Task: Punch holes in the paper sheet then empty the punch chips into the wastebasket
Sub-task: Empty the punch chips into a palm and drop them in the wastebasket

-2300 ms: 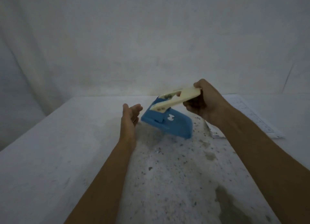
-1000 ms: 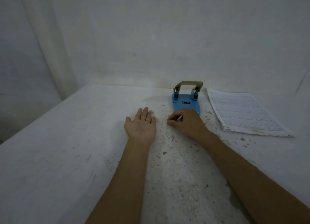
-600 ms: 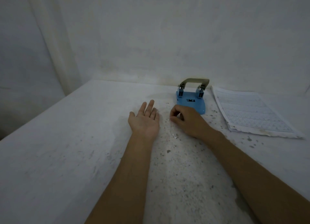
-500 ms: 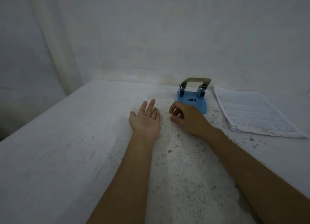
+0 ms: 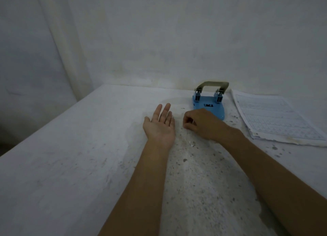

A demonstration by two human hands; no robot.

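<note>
Your punch (image 5: 209,104) stands on the worktop (image 5: 70,156) at 1 o'clock, paper sheet (image 5: 276,119) beside it. Left hand (image 5: 160,125) lies flat, palm-up, empty; right hand (image 5: 201,123) pinches, contents unclear. Chips (image 5: 192,143) look spilled; binning remains, wastebasket unseen.

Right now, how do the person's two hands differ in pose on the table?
The left hand lies open, palm up, fingers stretched out; the right hand is turned knuckles up, its fingers curled into a pinch.
The left hand lies apart from the blue hole punch; the right hand overlaps its near edge in this view.
Nothing shows on the left palm; whether the right pinches a chip is too small to tell.
Both are bare and low over the speckled table.
</note>
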